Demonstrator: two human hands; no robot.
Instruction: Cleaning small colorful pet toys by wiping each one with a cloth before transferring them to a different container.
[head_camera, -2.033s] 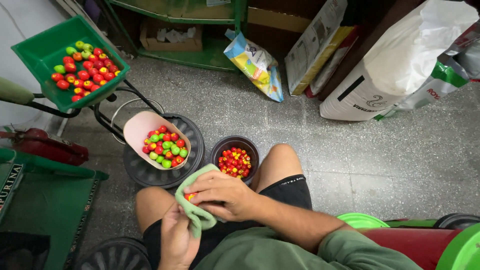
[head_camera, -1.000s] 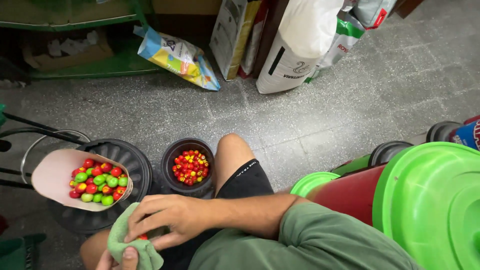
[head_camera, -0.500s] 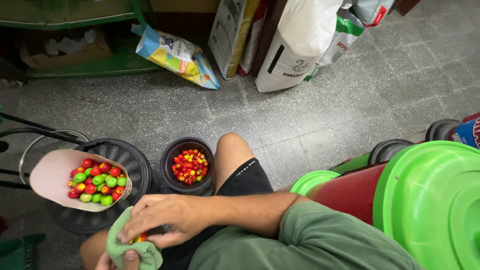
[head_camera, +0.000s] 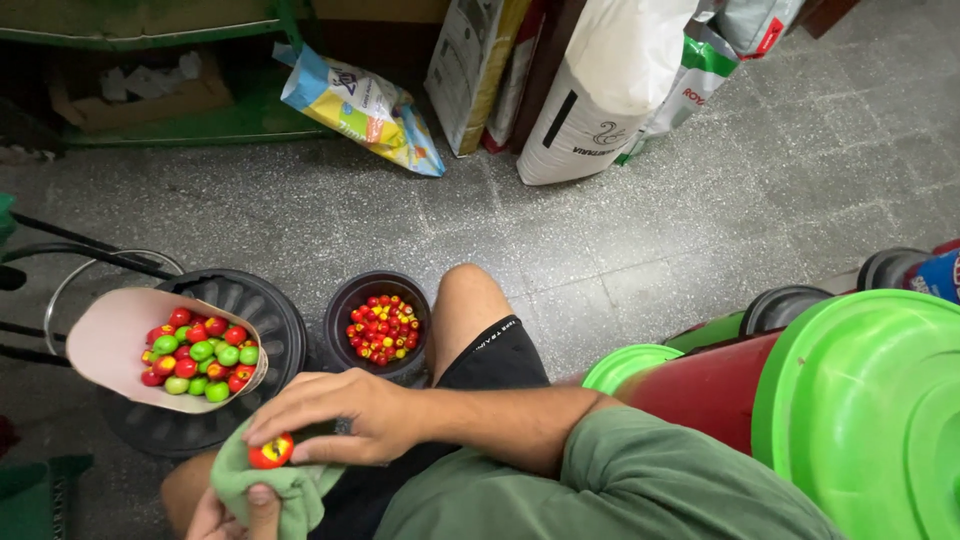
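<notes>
At the bottom left of the frame your left hand (head_camera: 228, 515) cups a green cloth (head_camera: 270, 485), thumb pressed on top and fingers closed under the fabric. Just above it, your right hand (head_camera: 335, 412) pinches a small red ball (head_camera: 271, 451) with a yellow patch between thumb and fingertips (head_camera: 256, 433); the fingers are only narrowly parted, clamped on the ball, which rests against the cloth. To wipe it well, keep the cloth bunched under the ball, roll the ball with your fingertips so every side meets the fabric, and keep the pinch light so it does not pop out over your knee.

A little higher, at left, a pale pink scoop-shaped tray (head_camera: 105, 340) holds red and green balls (head_camera: 200, 360) and sits on a black ribbed lid (head_camera: 255, 305). Just to its right, beside your bare knee (head_camera: 470, 300), a small dark pot (head_camera: 380, 290) holds smaller red and yellow balls (head_camera: 381, 328).

At lower right stand red containers with bright green lids (head_camera: 860, 400). Along the top of the frame, feed sacks (head_camera: 590, 100) lean near a green shelf (head_camera: 200, 125) on the speckled floor (head_camera: 700, 200).
</notes>
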